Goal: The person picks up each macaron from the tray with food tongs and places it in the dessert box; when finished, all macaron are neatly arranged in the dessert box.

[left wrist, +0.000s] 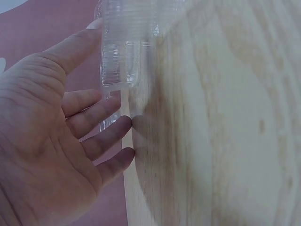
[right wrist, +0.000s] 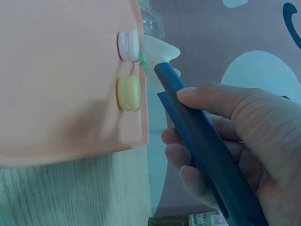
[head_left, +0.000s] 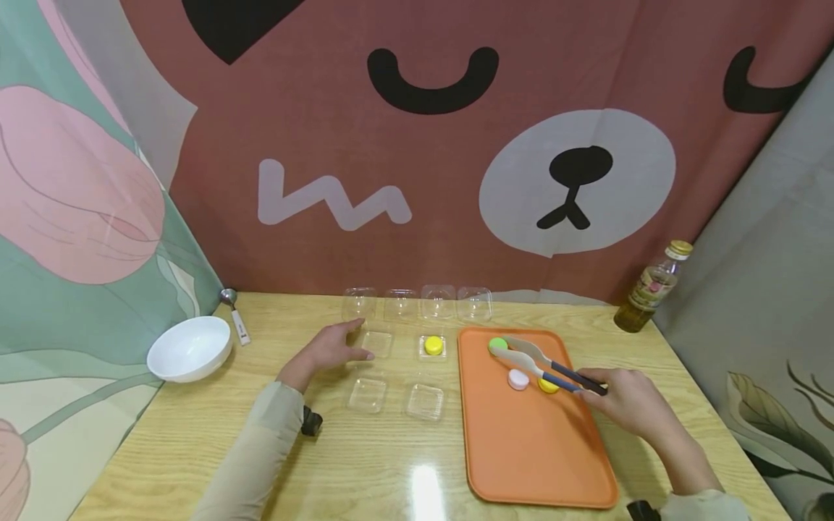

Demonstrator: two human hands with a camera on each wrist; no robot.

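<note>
My right hand [head_left: 628, 401] grips a pair of tongs [head_left: 565, 382] with dark blue handles and pale tips. The tongs' tips are at the green macaron [head_left: 498, 344] on the orange tray [head_left: 534, 449]; whether they squeeze it I cannot tell. Nearer the handles lie a pale pink macaron [right wrist: 128, 46] and a yellow macaron [right wrist: 129, 93], both on the tray. With fingers extended, my left hand [head_left: 332, 347] is beside a clear plastic container [head_left: 377, 344]. In the left wrist view its thumb is close to clear plastic [left wrist: 120, 61]; contact is unclear.
Another yellow macaron [head_left: 433, 345] sits in a clear container. Two more clear containers [head_left: 368, 395] stand in front, and several clear plastic pieces [head_left: 438, 302] line the back. At left are a white bowl [head_left: 190, 349] and spoon [head_left: 236, 318]; a bottle [head_left: 651, 289] stands back right.
</note>
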